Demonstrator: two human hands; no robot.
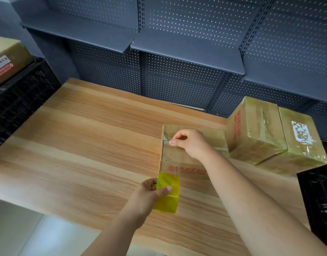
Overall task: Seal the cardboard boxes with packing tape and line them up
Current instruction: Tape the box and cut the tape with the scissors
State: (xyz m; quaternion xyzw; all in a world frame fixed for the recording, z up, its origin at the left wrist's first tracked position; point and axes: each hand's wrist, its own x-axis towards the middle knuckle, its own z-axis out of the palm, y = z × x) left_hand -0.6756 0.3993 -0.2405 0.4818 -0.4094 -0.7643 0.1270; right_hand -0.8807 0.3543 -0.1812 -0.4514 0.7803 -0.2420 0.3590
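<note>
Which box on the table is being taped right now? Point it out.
The box under the right hand: the strip it pinches, drawn from the tape roll in the left hand, runs over it. The two boxes beside it sit untouched.

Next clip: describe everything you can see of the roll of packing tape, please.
The roll of packing tape is yellow-green, translucent and glossy. The left hand grips it on edge, thumb across its outer face, over the wooden table before the cardboard box. A clear strip runs from it up the box's front to the top, where the right hand holds its end.
</note>
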